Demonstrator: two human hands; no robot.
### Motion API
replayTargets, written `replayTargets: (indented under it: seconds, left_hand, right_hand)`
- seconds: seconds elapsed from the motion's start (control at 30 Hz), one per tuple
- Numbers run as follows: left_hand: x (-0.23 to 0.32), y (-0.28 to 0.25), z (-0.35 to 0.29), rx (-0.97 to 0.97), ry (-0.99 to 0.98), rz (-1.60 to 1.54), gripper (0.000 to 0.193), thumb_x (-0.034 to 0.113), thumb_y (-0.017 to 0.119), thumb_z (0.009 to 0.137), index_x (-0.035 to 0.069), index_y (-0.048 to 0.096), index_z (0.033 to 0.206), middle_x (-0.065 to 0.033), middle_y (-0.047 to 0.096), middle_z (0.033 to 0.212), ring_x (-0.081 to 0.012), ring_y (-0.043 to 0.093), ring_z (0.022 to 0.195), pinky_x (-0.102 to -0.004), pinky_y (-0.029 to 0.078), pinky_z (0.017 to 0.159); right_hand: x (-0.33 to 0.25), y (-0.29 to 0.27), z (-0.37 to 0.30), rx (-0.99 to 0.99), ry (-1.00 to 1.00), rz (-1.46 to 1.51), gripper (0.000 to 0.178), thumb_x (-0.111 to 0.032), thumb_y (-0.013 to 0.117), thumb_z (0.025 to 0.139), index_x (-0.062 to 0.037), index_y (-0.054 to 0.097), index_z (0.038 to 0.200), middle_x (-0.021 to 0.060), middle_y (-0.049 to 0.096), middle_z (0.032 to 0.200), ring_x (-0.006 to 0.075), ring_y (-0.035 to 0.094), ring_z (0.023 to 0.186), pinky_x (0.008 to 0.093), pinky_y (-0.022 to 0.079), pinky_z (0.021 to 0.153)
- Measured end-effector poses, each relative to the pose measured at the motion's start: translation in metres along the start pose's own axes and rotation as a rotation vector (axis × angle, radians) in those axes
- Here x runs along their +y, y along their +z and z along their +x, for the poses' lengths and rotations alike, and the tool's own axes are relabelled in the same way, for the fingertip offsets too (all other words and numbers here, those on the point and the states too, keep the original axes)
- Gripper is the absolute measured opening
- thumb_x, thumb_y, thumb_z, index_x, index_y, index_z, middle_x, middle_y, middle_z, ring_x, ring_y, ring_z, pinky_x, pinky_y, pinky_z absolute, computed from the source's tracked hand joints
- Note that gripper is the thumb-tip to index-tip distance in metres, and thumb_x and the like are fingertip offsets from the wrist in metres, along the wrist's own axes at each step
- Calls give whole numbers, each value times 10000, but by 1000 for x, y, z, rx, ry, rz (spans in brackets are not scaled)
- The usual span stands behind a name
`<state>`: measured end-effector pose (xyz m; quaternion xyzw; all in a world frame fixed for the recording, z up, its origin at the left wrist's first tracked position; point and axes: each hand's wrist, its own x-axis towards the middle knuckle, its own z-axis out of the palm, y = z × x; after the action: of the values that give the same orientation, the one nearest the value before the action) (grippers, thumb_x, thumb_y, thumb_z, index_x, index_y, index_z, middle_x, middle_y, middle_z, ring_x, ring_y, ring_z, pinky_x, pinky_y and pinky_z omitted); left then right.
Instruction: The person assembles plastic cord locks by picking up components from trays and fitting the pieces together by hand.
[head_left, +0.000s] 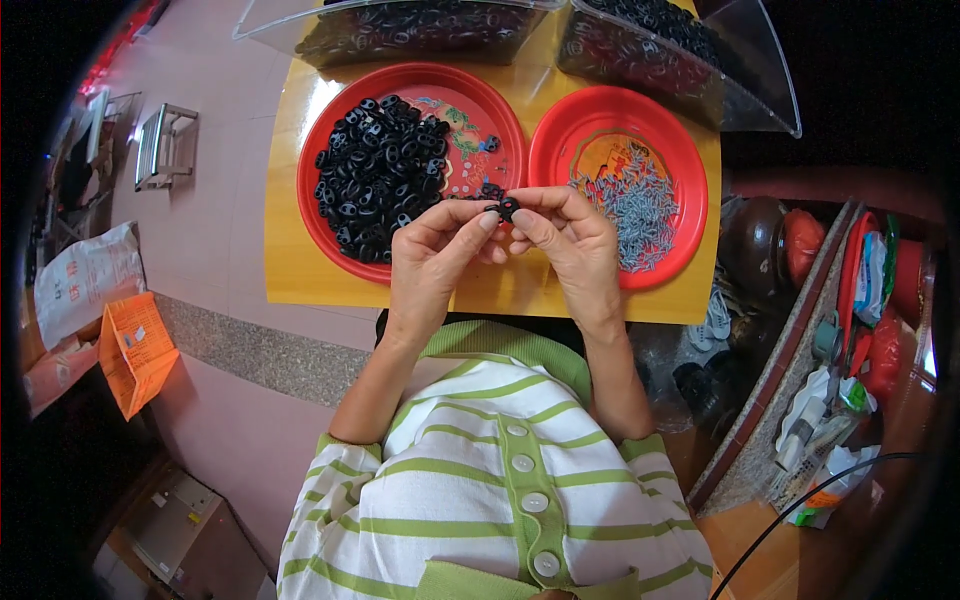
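Observation:
Between my fingertips is a small black plastic part (508, 208), held above the gap between two red trays. My left hand (437, 250) pinches it from the left with thumb and fingers. From the right, my right hand (570, 245) grips it the same way. Just behind my fingers, several black parts (490, 190) lie at the edge of the left red tray (312, 215). That tray holds a heap of black oval plastic parts (375, 170). The right red tray (694, 165) holds many small silvery screw-like pins (640, 215).
Two clear plastic bins (425, 35) (650, 60) full of black parts stand at the back of the yellow table (330, 290). A metal stool (160, 148) is on the floor at left. Bags and wrapped items (830, 430) crowd a ledge at right, with a black cable (800, 500).

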<state>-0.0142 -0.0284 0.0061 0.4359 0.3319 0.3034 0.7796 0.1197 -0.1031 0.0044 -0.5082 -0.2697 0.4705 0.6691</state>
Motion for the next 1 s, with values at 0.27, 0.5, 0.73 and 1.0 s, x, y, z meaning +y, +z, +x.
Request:
replayTargets:
  seconds: [0.27, 0.5, 0.73, 1.0]
  left_hand:
    - [-2, -3, 0, -44, 2, -40, 168, 73, 592, 884, -46, 637, 995, -78, 661, 814, -104, 614, 692, -217, 494, 656]
    - [1, -3, 0, -22, 16, 68, 163, 81, 590, 888, -44, 642, 977, -80, 660, 806, -115, 622, 689, -220, 503, 660]
    - [-1, -4, 2, 53, -13, -159, 124, 108, 594, 884, -6, 643, 883, -35, 632, 745, -76, 583, 666, -208, 476, 642]
    - [-11, 7, -2, 87, -10, -382, 118, 117, 596, 881, 17, 631, 931, -3, 609, 796, -33, 534, 689, -184, 435, 652]
  right_hand:
    - [0, 7, -3, 0, -44, -44, 157, -37, 585, 882, 16, 604, 1029, 45, 636, 830, 59, 576, 699, 186, 474, 634]
    - [6, 12, -2, 24, -72, -65, 144, -20, 568, 888, 19, 605, 1021, 37, 620, 842, 71, 579, 698, 190, 477, 611]
    - [-2, 24, -2, 75, -271, -508, 296, -6, 682, 774, -12, 593, 1055, 64, 600, 894, 108, 594, 705, 231, 505, 580]
    - [-4, 23, -1, 114, -470, -781, 308, -7, 718, 706, -33, 610, 993, 72, 563, 864, 140, 586, 666, 250, 493, 575]
